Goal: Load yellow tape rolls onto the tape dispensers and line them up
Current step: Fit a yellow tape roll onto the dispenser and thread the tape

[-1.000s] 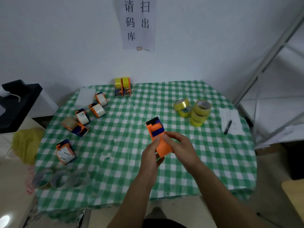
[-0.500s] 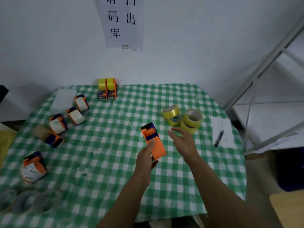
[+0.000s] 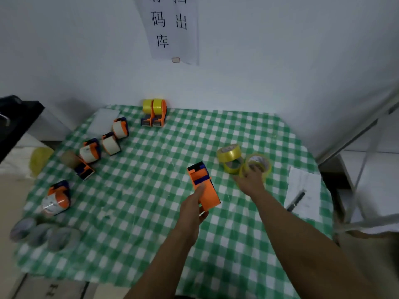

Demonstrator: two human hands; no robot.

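Observation:
My left hand (image 3: 194,209) grips an empty orange and blue tape dispenser (image 3: 203,184) above the middle of the checked table (image 3: 151,169). My right hand (image 3: 251,179) reaches to the stack of yellow tape rolls (image 3: 258,166) at the right, with its fingers over the top roll's rim and into its hole. Another yellow roll (image 3: 228,153) leans on a third just left of the stack. Two dispensers loaded with yellow tape (image 3: 154,112) stand side by side at the table's far edge.
Several orange dispensers with white rolls (image 3: 110,143) lie scattered at the left, one (image 3: 56,198) near the front left. Clear tape rolls (image 3: 43,234) sit at the front left corner. A paper sheet with a pen (image 3: 296,200) lies at the right edge.
My right hand let go of the dispenser and moved right and forward onto the yellow roll stack. My left hand keeps holding the dispenser. The camera tilted down.

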